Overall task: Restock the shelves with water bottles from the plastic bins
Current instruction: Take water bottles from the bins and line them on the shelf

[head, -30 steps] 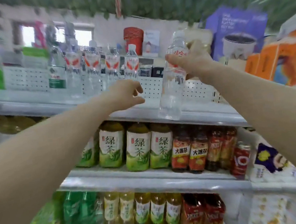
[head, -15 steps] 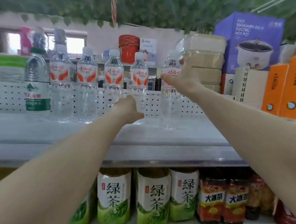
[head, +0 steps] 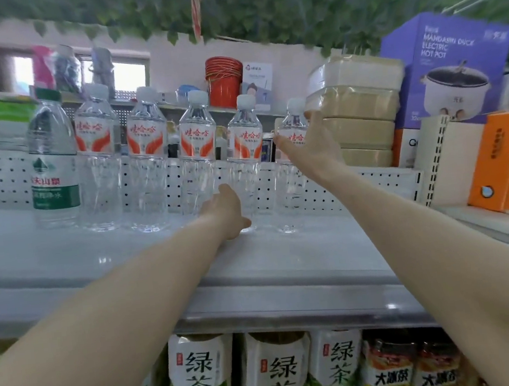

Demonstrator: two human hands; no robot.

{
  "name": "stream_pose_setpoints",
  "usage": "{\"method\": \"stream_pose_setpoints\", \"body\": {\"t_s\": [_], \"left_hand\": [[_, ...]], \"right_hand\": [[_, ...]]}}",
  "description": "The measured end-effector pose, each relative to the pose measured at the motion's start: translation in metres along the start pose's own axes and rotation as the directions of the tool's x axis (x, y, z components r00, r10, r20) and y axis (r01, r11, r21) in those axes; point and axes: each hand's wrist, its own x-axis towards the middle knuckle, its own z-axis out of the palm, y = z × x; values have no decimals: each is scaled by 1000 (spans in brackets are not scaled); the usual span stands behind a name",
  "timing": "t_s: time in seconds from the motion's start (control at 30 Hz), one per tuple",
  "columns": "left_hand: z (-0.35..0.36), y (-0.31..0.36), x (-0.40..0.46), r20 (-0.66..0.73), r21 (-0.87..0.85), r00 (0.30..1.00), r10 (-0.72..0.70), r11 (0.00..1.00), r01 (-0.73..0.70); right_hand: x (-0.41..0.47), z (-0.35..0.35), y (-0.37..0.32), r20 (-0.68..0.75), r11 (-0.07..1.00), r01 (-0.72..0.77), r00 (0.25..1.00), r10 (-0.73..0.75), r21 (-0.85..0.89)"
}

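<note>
White shelf (head: 65,260): bottles stood in a row. End bottle (head: 294,157) is touched by right hand (head: 311,147), fingers spread wide. Left hand (head: 227,211) beside it; grip cannot be told.

Both arms outstretched; left hand (head: 228,212) curled, right hand (head: 312,145) spread.

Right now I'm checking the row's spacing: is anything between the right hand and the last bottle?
Nothing visible. The right hand is at the label of the rightmost water bottle, which stands on the shelf beside the stacked packs.
</note>
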Motion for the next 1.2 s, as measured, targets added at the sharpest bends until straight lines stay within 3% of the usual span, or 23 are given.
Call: {"method": "stream_pose_setpoints", "body": {"t_s": [0.37, 0.83, 0.93, 1.2], "left_hand": [[-3, -4, 0, 8, -2, 1000, 28, 1000, -28], [-2, -6, -3, 20, 9, 998, 55, 998, -55], [-5, -5, -5, 26, 34, 999, 46, 998, -47], [-28, 10, -40, -29, 223, 993, 111, 969, -102]], "right_hand": [[10, 4, -5, 31, 991, 100, 995, -97, -87], [15, 6, -2, 72, 993, 79, 995, -73, -88], [13, 2, -4, 83, 986, 81, 994, -69, -143], [-27, -41, 1, 152, 879, 282, 958, -241, -384]]}}
